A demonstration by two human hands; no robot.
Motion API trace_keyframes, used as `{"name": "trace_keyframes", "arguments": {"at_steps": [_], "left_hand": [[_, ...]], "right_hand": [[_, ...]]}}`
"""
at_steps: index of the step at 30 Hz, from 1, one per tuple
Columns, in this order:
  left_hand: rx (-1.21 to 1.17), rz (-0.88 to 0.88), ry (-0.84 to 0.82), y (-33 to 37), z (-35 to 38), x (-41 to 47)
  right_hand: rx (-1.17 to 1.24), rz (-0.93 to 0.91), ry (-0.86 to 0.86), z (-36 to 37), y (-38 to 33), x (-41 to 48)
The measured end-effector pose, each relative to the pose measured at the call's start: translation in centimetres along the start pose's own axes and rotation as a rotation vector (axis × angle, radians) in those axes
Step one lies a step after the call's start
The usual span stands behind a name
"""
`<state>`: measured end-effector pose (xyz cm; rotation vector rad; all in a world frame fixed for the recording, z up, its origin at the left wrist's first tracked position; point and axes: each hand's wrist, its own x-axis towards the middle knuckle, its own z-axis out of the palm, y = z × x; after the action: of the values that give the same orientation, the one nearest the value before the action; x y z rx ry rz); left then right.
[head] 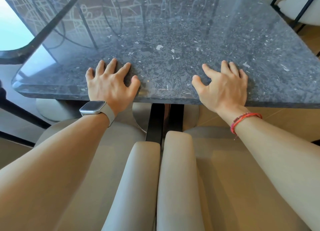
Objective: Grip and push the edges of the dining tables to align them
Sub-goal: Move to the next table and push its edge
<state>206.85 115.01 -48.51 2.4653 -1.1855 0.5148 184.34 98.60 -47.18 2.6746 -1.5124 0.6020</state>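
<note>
Both hands lay flat with fingers spread on the near edge of the dark stone bench [173,45] filling the upper frame, the left hand [110,85] wearing a watch [93,107] and the right hand [225,89] a red bracelet [242,121], neither grip closed around anything, above two beige chairs [176,179].

Two beige chairs [174,179] on tan floor [285,113].
</note>
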Motion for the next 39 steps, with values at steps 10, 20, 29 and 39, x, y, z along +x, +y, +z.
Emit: {"name": "trace_keyframes", "arguments": {"at_steps": [10,20,29,39], "left_hand": [[0.007,0.004,-0.023,-0.1,0.1,0.1],[0.01,0.001,-0.046,-0.1,-0.2,0.2],[-0.006,-0.013,-0.046,-0.1,0.3,0.6],[-0.013,-0.021,-0.057,0.2,0.7,1.7]], "right_hand": [[-0.017,-0.004,-0.027,-0.3,-0.2,0.1],[-0.007,-0.01,-0.026,-0.2,-0.2,0.4],[-0.018,-0.007,-0.04,0.2,-0.3,0.8],[-0.023,-0.007,-0.025,0.5,-0.3,2.0]]}}
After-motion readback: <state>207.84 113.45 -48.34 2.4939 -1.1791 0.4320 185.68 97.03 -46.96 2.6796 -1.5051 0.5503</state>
